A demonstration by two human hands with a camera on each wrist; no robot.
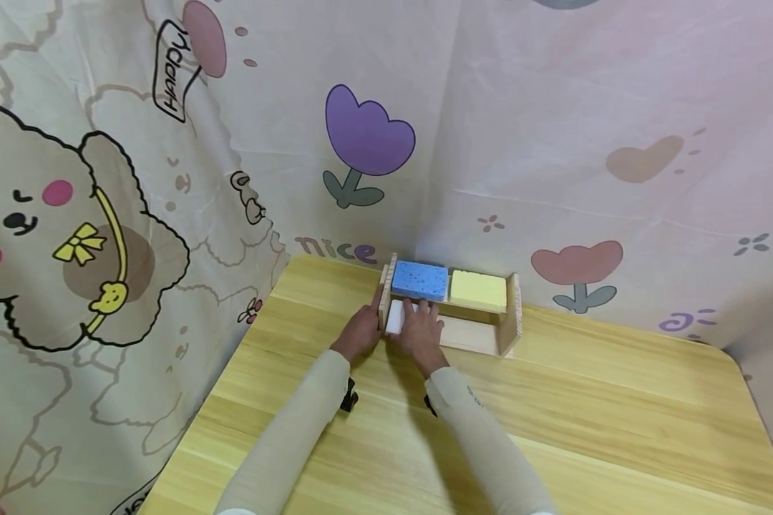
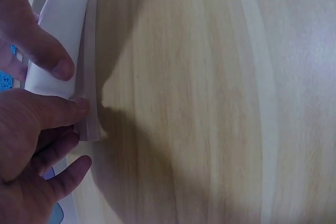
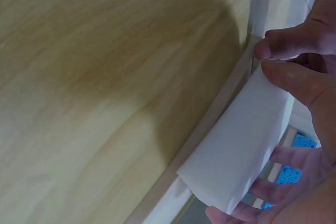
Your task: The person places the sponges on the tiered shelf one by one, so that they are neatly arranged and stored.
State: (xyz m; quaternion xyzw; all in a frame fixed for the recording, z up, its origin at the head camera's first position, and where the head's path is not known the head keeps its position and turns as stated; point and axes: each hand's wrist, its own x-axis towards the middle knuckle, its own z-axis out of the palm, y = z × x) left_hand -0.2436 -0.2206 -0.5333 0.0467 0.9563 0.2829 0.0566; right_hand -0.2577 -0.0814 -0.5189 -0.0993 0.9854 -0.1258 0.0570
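Observation:
A small two-tier wooden rack (image 1: 510, 318) stands on the table near the back. Its upper tier carries a blue sponge (image 1: 420, 280) on the left and a yellow sponge (image 1: 479, 290) on the right. My right hand (image 1: 421, 330) holds a smooth white sponge (image 3: 241, 140) at the left end of the lower tier, thumb on its front face and fingers over the far side. The white sponge lies slightly askew to the rack's front strip. My left hand (image 1: 361, 330) grips the rack's left side panel, its thumb right at the front corner beside the sponge's end.
The wooden table (image 1: 592, 400) spreads in front and to the right of the rack. Close behind it hangs a printed cloth (image 1: 489, 143) with flowers, and more cloth with a cartoon animal covers the left side. The lower shelf (image 1: 469, 335) runs right from my right hand.

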